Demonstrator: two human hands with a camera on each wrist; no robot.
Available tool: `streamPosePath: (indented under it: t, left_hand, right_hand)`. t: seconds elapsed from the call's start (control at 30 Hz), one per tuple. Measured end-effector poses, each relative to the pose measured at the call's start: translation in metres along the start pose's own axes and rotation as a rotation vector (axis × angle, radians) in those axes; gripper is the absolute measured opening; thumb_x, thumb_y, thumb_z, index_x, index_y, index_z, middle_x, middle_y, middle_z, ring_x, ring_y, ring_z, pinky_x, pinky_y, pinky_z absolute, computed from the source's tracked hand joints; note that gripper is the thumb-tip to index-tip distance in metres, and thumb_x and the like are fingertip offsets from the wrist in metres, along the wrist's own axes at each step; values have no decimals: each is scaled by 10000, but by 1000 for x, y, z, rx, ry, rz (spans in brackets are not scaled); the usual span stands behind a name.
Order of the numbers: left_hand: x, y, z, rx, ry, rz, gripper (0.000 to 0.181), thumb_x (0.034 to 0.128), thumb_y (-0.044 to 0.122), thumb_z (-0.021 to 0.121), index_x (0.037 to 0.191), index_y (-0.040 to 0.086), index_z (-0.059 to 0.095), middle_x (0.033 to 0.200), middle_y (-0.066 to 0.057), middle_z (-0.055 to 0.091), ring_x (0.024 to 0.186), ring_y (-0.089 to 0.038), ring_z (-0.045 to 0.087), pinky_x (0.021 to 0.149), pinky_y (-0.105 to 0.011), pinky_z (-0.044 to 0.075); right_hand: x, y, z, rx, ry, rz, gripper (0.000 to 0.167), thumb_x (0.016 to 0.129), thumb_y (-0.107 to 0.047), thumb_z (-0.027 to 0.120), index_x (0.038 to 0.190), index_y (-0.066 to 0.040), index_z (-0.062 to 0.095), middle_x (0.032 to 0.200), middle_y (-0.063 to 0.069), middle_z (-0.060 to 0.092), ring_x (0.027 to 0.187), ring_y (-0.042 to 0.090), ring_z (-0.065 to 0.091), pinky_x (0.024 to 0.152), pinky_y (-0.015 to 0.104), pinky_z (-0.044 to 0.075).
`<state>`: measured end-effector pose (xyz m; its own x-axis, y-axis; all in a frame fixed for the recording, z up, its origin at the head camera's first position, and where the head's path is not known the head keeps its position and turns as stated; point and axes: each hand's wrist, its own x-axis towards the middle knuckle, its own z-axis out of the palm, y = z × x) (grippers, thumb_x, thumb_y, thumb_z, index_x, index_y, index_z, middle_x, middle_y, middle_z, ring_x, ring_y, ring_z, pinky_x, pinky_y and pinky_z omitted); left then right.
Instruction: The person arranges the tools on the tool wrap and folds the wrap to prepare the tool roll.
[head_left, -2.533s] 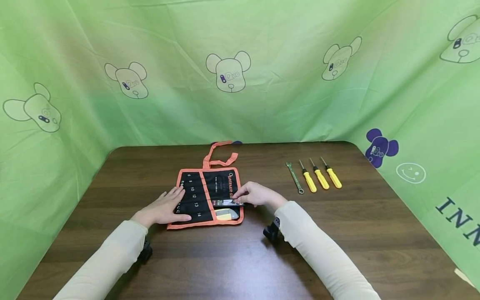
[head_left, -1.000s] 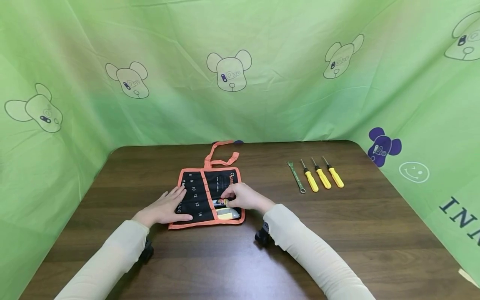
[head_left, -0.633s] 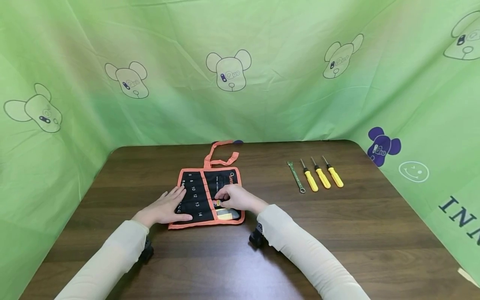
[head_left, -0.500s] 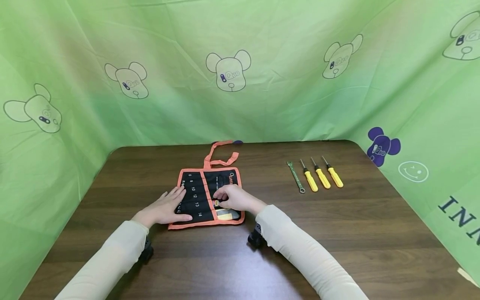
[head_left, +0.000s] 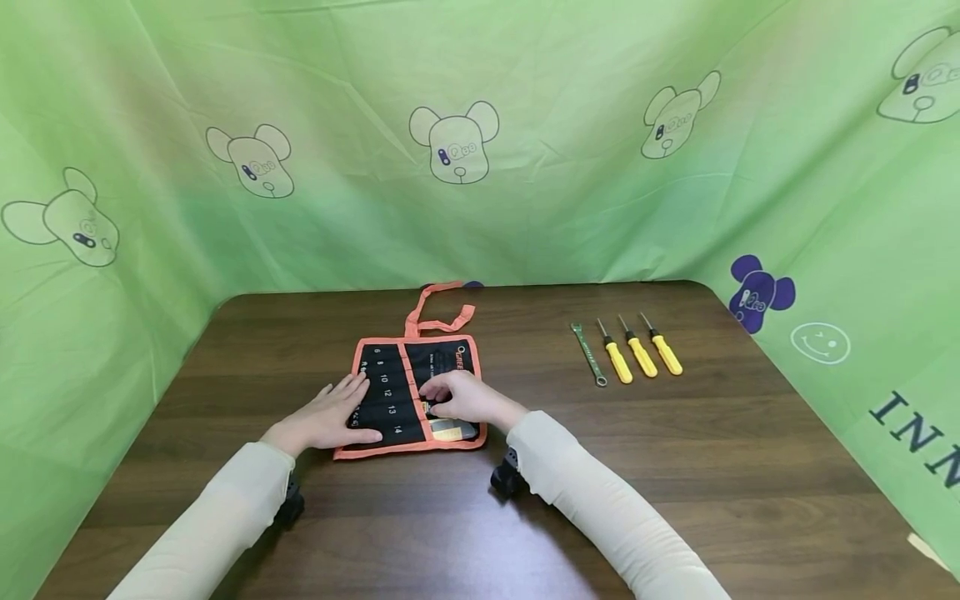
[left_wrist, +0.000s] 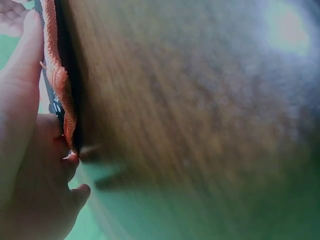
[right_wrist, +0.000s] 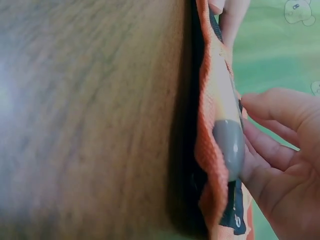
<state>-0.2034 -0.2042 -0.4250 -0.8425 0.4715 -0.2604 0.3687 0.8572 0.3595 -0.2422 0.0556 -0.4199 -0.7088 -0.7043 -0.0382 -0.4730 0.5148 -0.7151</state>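
Note:
A black tool roll with orange edging (head_left: pixel 386 367) lies unrolled on the table. My left hand (head_left: pixel 322 418) rests flat on its left side with the fingers spread, over the numbered pockets. My right hand (head_left: pixel 468 398) pinches a flat dark packet with a printed label (head_left: pixel 428 407) at a pocket in the roll's right half. The fingers cover most of that packet. Just below it, a yellow and grey utility knife (head_left: pixel 454 430) sits in the bottom pocket. In the right wrist view the knife's grey end (right_wrist: pixel 231 150) pokes out beside my fingers.
To the right lie a combination wrench (head_left: pixel 588 356) and three yellow-handled screwdrivers (head_left: pixel 618 362) in a row. The roll's orange tie strap (head_left: pixel 416 317) trails toward the table's back edge. A green printed cloth (head_left: pixel 540 225) hangs behind.
My right hand has moved left across the roll with the packet, which has slid further into the pocket. The left hand has stayed in place.

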Motion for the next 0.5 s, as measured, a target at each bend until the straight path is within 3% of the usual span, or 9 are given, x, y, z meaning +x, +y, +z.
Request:
streamPosePath:
  t: [0.3, 0.5]
  left_hand:
    - [0, -1, 1, -7, -3, -1, 981, 820, 627, 522, 1446, -39, 163, 1500, -213, 101, 1369, -343, 59, 1057, -540, 90]
    - [0, -2, 2, 0, 2, 2, 984, 817, 636, 517, 1449, -31, 162, 1503, -204, 96, 1371, -337, 58, 1060, -532, 86]
  right_hand:
    - [-4, -2, -21, 123, 64, -70, 348, 846, -17, 634, 1183, 43, 570, 977, 131, 621, 839, 158, 588, 717, 262, 489]
    - [-10, -9, -45, 138, 132, -83, 340, 864, -51, 618, 1198, -6, 573, 989, 130, 613, 836, 166, 563, 658, 325, 497]
